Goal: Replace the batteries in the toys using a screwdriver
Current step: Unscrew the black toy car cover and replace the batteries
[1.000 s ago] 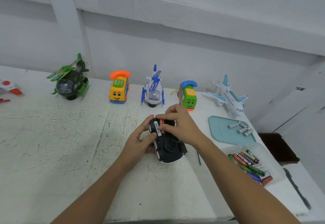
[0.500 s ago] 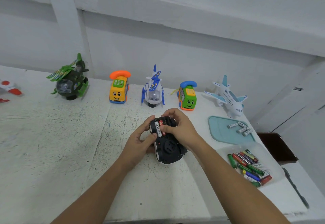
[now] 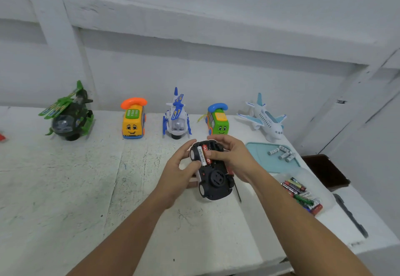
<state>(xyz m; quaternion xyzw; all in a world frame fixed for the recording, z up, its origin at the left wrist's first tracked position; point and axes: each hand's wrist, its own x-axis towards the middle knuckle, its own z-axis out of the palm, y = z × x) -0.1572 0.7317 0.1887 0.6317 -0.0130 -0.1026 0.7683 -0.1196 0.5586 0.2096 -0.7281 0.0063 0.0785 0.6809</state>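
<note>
Right hand [image 3: 236,161] on toy car [image 3: 215,181], batteries [image 3: 202,156] in its compartment [image 3: 213,149]

Worn white table [image 3: 65,189] against white panelled wall [image 3: 216,70]; teal tray [image 3: 279,166] near right edge, clear tub [image 3: 324,193] just beside it, dark brown object [image 3: 326,167] beyond table's edge

Soft even daylight, faint shadows, slight blur, wide-angle bending at edges.

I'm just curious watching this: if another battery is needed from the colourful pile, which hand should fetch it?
Probably the right hand: the colourful batteries lie on its side. The left hand grips the toy car, thumb on the white battery, so it can steady it.
</note>
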